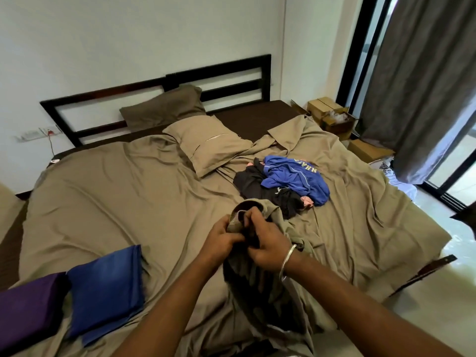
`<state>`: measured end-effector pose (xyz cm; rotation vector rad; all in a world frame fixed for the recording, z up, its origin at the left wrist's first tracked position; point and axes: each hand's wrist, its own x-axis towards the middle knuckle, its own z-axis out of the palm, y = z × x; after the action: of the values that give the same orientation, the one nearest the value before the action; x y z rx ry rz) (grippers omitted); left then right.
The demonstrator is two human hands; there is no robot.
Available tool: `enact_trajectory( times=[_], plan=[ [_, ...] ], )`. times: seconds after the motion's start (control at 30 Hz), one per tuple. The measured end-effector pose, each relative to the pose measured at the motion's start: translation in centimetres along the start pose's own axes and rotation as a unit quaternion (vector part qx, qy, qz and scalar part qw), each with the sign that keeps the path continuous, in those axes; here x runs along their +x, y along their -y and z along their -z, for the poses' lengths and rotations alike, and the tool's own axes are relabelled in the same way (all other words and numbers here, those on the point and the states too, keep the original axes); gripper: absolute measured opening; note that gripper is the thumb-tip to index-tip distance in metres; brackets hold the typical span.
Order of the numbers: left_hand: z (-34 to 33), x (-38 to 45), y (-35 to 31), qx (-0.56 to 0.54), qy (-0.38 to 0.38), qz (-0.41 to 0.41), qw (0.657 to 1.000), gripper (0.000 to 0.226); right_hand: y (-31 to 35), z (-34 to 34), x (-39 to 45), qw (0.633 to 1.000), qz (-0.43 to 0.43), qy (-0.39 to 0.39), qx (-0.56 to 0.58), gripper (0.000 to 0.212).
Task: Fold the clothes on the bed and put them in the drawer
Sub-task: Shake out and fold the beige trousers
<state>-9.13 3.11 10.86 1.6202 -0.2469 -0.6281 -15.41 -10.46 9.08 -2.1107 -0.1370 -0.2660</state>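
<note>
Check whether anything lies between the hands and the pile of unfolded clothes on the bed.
Only the olive garment that the left hand and right hand grip. Beyond it, bare sheet reaches the pile.

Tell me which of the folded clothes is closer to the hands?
The folded blue garment is closer. The folded purple garment lies beside it, farther out toward the left edge, away from both hands.

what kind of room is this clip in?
A bedroom, almost certainly: a bed with a dark headboard and pillows, loose clothes piled on the sheet, and grey curtains by the window.
</note>
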Motion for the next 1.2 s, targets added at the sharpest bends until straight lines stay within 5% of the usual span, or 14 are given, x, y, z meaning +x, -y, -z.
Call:
enact_trajectory(
  times=[0.2,0.4,0.5,0.6,0.73,0.87,0.97,1.07,1.13,1.2],
  plan=[
    [0.9,0.2,-0.3,-0.093,-0.081,-0.036,0.992,0.029,-1.4,-2.1,-2.0,0.962,-0.065,-0.259,0.061,0.042],
    [2.2,0.9,-0.9,-0.256,-0.079,-0.026,0.963,0.026,-3.1,-2.7,-5.0,0.983,-0.139,-0.119,-0.023,0.044],
    [3.1,1.1,-1.2,-0.305,-0.048,0.019,0.951,0.021,-3.5,-2.3,-4.8,0.968,-0.152,-0.193,-0.057,0.033],
    [4.2,1.8,-1.4,-0.208,-0.064,0.051,0.975,0.025,-2.9,-0.5,-4.5,0.974,-0.066,-0.183,-0.118,0.016],
    [5.9,2.6,-1.1,-0.022,-0.149,-0.020,0.988,0.015,-1.9,1.9,-4.9,0.951,0.106,-0.151,-0.249,0.032],
    [6.3,2.4,-1.1,0.060,-0.187,-0.078,0.977,0.008,-2.2,3.0,-5.0,0.956,0.093,-0.059,-0.273,0.027],
    [5.3,2.6,-1.6,0.093,-0.148,-0.128,0.976,0.013,-1.4,3.0,-5.1,0.983,0.049,0.028,-0.173,0.028],
    [3.6,2.3,-2.4,0.096,-0.050,-0.147,0.983,0.022,-0.2,3.4,-4.2,0.990,0.065,-0.048,-0.118,0.040],
    [2.8,2.3,-2.6,0.108,0.017,-0.153,0.982,0.027,0.9,4.8,-2.9,0.959,0.127,-0.106,-0.232,0.055],
    [2.3,2.2,-3.0,0.109,0.081,-0.148,0.980,0.030,2.3,7.0,-1.2,0.900,0.199,-0.082,-0.379,0.061]
  ],
)
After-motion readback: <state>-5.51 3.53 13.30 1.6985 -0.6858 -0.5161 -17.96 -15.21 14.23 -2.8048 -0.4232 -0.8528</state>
